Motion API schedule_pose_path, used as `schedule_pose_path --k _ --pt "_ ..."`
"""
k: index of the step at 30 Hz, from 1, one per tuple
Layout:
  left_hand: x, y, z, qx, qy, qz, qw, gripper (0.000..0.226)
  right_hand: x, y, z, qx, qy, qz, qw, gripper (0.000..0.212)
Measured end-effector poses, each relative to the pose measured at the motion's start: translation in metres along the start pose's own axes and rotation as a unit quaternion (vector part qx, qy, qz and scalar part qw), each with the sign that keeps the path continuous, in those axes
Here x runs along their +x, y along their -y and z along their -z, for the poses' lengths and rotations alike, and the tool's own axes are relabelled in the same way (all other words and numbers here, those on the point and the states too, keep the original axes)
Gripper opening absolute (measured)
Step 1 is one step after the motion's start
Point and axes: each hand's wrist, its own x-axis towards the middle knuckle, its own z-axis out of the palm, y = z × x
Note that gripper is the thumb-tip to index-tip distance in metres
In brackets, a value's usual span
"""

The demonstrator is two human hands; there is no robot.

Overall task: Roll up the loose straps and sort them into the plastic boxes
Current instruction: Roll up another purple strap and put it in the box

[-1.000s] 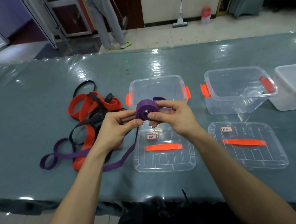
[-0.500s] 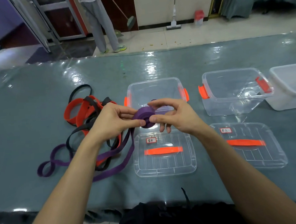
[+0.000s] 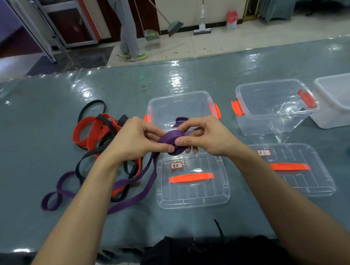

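I pinch the purple strap (image 3: 171, 139) coil in both hands – left hand (image 3: 136, 140), right hand (image 3: 206, 137) – above the lid (image 3: 193, 195). I want even tension feeding the loose tail; the coil's far side is probably flush.

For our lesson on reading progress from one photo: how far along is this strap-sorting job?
Done: nothing I can confirm; one clear box looks empty. In hand: the left hand and right hand hold a part-rolled purple strap, its tail loose. Left: the red and black straps, tangled and unrolled.
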Motion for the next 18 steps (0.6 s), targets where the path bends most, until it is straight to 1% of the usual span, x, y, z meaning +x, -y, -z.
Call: schedule_pose_path --k 3,5,7,8,10,12,14,15,18 --pt "0.001 -0.001 0.0 0.044 -0.004 -0.006 0.999 0.027 0.0 0.004 0.001 -0.048 0.022 0.001 0.999 0.033" --pt "0.002 -0.002 -0.001 0.082 -0.003 -0.018 0.996 0.026 0.002 0.006 0.001 -0.1 0.037 0.004 0.994 0.03" --pt "0.003 -0.003 -0.001 0.097 -0.009 -0.037 0.995 0.028 0.004 0.007 0.002 -0.126 0.027 0.019 0.991 0.026" --pt "0.003 -0.001 -0.001 0.082 -0.016 -0.05 0.995 0.03 0.005 0.007 0.002 -0.117 0.014 0.03 0.993 0.024" --pt "0.002 0.003 0.0 0.004 -0.03 -0.07 0.997 0.037 0.005 0.005 0.001 -0.061 -0.014 0.052 0.997 0.025" --pt "0.0 0.009 0.001 -0.084 -0.034 -0.072 0.993 0.042 0.004 0.004 -0.002 -0.006 -0.032 0.063 0.997 0.028" --pt "-0.004 0.016 0.001 -0.138 -0.038 -0.062 0.988 0.049 0.004 0.004 -0.004 0.054 -0.039 0.067 0.996 0.027" --pt "-0.006 0.019 0.001 -0.159 -0.044 -0.055 0.985 0.05 0.004 0.004 -0.003 0.09 -0.041 0.066 0.993 0.026" --pt "-0.01 0.027 0.002 -0.224 -0.086 -0.045 0.97 0.041 0.008 0.004 0.002 0.169 -0.042 0.072 0.982 0.023"
